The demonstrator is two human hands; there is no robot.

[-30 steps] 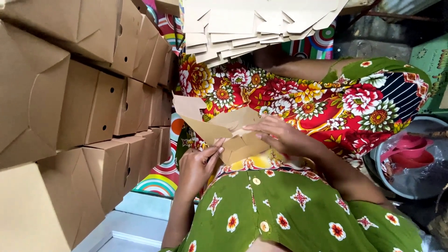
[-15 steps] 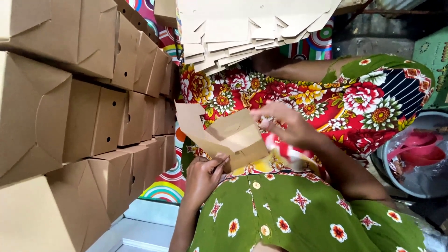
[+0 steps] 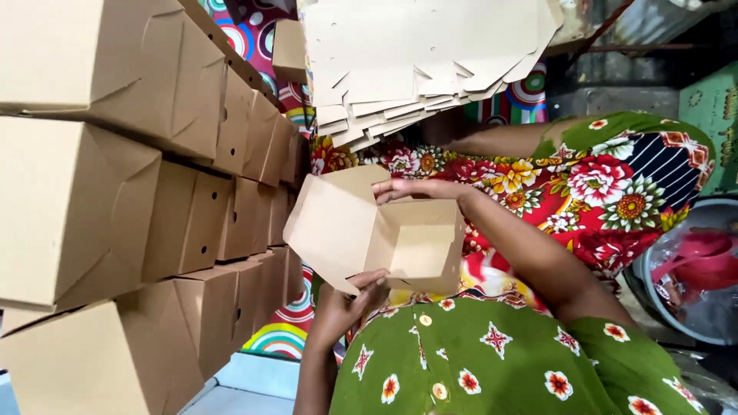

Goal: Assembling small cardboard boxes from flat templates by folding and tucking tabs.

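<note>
On the far left stood my stacked boxes (image 3: 131, 207), rows of brown cardboard ones, all folded up and shut, so I could not see inside any of them. The nearest ones ran off the edge of the view.

Next came my left hand (image 3: 350, 303). It gripped the bottom corner of the half-folded box (image 3: 369, 230) from below, with my fingers curled onto the cardboard. The box sat in the air over my lap, between the stacks and my knee. It was open toward me and it had nothing in it. One big flap stuck out to the left.

Above the box hung a pile of flat box sheets (image 3: 423, 61), not folded yet, and the top of the pile was cut off.

My right hand (image 3: 419, 188) lay along the top edge of the box, fingers pressing on the rim. My arm hid part of the box's right wall.

Far right was a round tub (image 3: 653, 303) with something red and pink in it, maybe a plastic bag, but it was too blurry for me to be sure. The tub ran out of view.
</note>
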